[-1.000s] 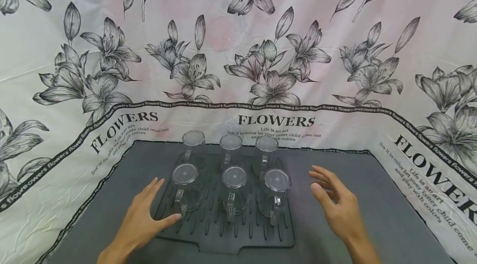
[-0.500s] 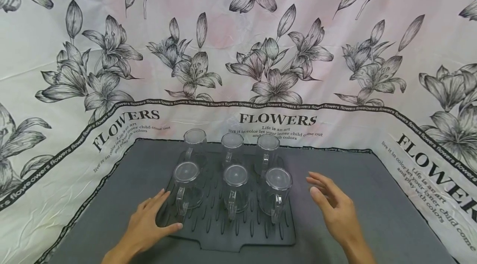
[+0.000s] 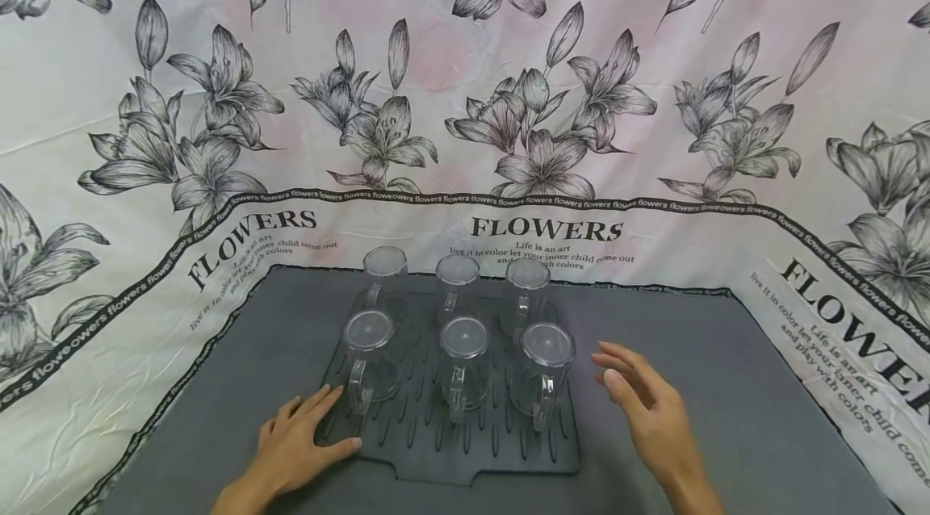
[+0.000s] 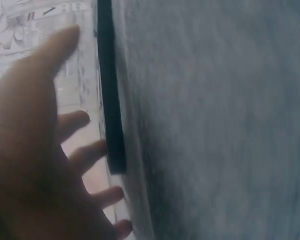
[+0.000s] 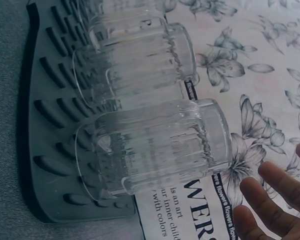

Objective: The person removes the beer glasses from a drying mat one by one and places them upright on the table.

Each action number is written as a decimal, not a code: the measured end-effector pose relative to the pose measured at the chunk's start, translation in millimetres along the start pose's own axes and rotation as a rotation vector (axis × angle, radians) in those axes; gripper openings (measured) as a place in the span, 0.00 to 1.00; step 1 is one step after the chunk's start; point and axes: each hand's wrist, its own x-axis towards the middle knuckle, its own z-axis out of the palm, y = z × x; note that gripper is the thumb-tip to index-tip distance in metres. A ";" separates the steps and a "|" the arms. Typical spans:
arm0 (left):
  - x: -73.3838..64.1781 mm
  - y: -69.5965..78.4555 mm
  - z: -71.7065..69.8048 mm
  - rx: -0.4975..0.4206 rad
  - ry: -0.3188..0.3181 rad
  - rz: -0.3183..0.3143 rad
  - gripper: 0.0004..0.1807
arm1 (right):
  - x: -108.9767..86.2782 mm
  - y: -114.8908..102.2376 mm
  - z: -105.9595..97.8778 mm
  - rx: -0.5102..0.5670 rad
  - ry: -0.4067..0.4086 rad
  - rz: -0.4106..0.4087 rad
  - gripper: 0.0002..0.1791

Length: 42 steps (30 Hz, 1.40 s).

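The left hand (image 3: 294,442) is now lowered at the near left corner of the ribbed mat (image 3: 436,466); the right hand (image 3: 654,418) is brought closer to the front right mug (image 3: 548,343). Fingers are extended, nothing is gripped; six glass mugs (image 3: 465,337) are stood inverted on it, none yet lifted.

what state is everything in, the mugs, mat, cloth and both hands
Three front mugs: upside down, handles facing front
Three back mugs: upside down, handles facing front
Mat: lying flat under the mugs
Flowered cloth: hanging, lightly wrinkled
Left hand: fingers spread, at the mat's left edge
Right hand: fingers lightly bent, holding nothing
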 end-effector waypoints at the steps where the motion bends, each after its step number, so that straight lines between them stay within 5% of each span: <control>1: 0.6 -0.4 1.4 0.008 -0.002 -0.003 0.50 | -0.4 0.5 0.4 0.011 0.006 0.007 0.19; 16: 1.8 2.4 1.1 0.090 -0.017 -0.035 0.49 | -3.5 10.5 9.4 0.023 -0.003 0.042 0.17; 22: -0.3 0.2 1.1 0.061 -0.024 -0.043 0.50 | -5.5 16.5 16.2 0.063 0.007 0.125 0.15; 30: 0.1 0.6 4.6 0.051 -0.034 -0.045 0.51 | -7.9 29.0 24.4 0.221 -0.080 0.328 0.19; 42: -3.4 3.5 6.4 0.041 -0.048 -0.050 0.50 | -14.8 42.9 40.3 0.266 -0.127 0.451 0.20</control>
